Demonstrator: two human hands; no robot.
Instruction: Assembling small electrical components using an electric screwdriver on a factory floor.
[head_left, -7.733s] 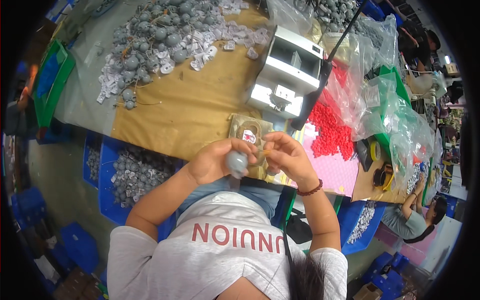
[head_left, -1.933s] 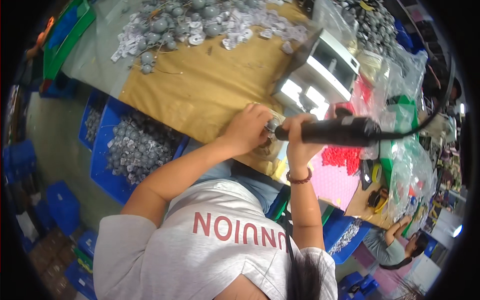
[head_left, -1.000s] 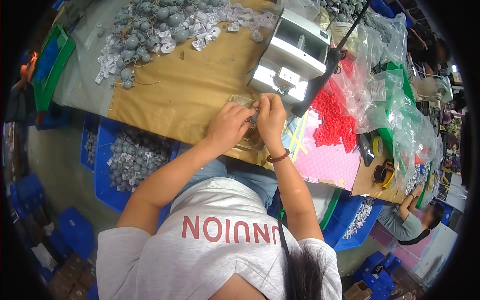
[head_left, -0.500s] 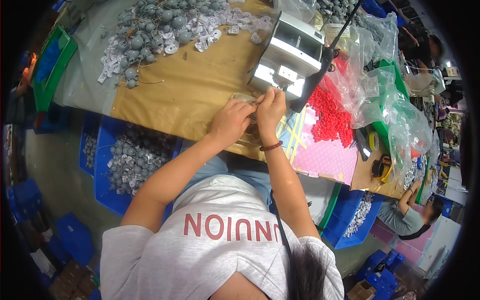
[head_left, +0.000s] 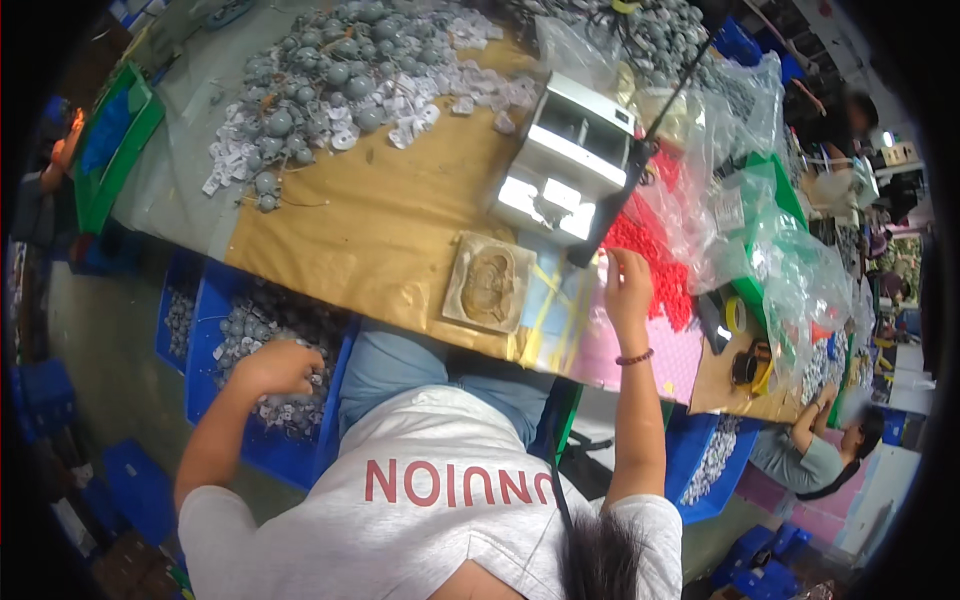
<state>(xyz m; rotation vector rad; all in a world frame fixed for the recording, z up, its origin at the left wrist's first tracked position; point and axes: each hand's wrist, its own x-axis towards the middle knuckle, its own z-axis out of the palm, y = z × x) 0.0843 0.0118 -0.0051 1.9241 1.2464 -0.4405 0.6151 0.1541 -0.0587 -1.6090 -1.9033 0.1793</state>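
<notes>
My left hand [head_left: 278, 368] is over the blue bin [head_left: 207, 345] at the left, its fingers loosely bent and slightly apart above grey ball-shaped parts with white tabs [head_left: 240, 325]. Nothing shows clearly in it. My right hand [head_left: 628, 288] is at the near left edge of a pile of small red pieces [head_left: 655, 245]. Its thumb and fingertips are closed together; what they pinch is too small to make out. Between the hands, on the table's front edge, lies a square block with a rounded hollow [head_left: 487, 283], untouched.
A white and grey machine [head_left: 575, 140] stands behind the block. Grey balls and white tabs [head_left: 340, 85] are heaped at the back left. Clear plastic bags [head_left: 735, 215], a yellow tape roll [head_left: 735, 315] and a green crate [head_left: 775, 185] lie right. Another person [head_left: 820, 455] sits far right.
My hands were together at the block in front of the machine. The left has moved down-left to the blue bin, the right rightward to the red pieces. The block is now uncovered.
</notes>
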